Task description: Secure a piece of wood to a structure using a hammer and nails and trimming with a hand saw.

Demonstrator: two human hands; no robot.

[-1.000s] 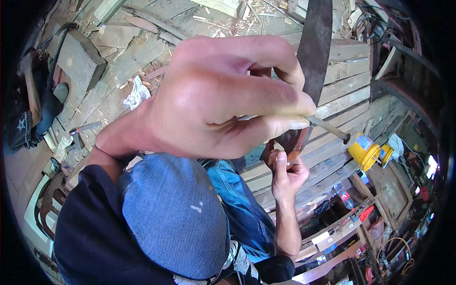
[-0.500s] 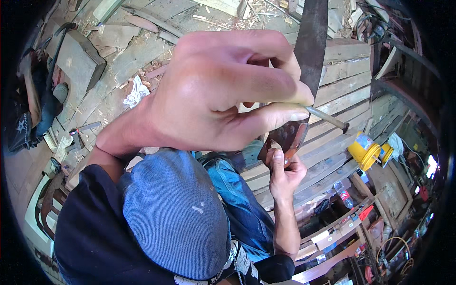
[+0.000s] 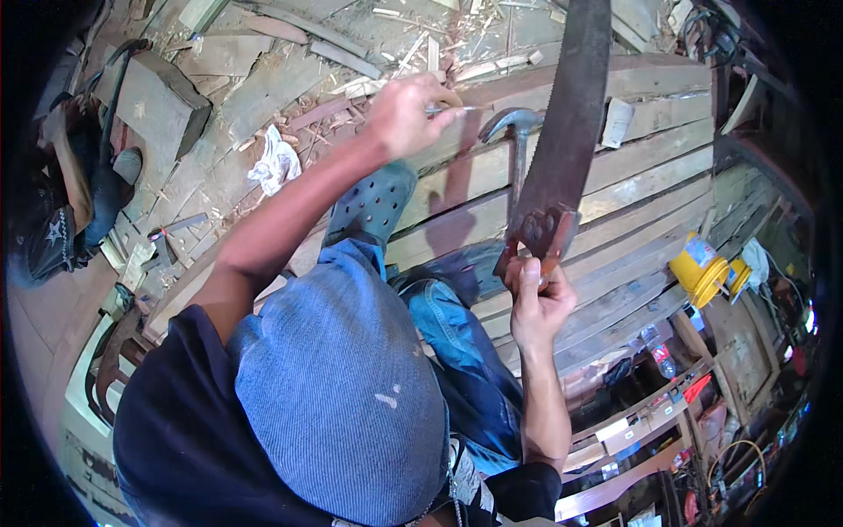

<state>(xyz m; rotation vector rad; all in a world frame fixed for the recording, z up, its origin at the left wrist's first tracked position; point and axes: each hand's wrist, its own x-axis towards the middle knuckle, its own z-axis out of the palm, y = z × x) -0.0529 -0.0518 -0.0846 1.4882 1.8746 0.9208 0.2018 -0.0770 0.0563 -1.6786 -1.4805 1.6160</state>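
Note:
My left hand (image 3: 413, 114) pinches a long nail (image 3: 468, 109) above the upper edge of a wooden plank deck (image 3: 641, 167). My right hand (image 3: 540, 303) grips the brown wooden handle of a large handsaw (image 3: 571, 105), its dark toothed blade pointing away from me. A claw hammer (image 3: 514, 123) is just left of the blade, its lower handle hidden by the saw. A small pale block (image 3: 617, 121) lies right of the blade. Below my left hand is my foot in a grey perforated clog (image 3: 369, 202), beside my jeans.
A co-worker's arm (image 3: 75, 167) shows at the far left among wood blocks. Offcuts, shavings and a white rag (image 3: 274, 162) litter the floor. Yellow buckets (image 3: 698, 272), a plastic bottle (image 3: 659, 351) and cluttered wooden pieces are at the right. A pale chair-like frame stands lower left.
My left hand has moved from close before the camera down and away, still holding the nail, uncovering the hammer and clog. My right hand keeps the saw, slightly shifted rightward in view.

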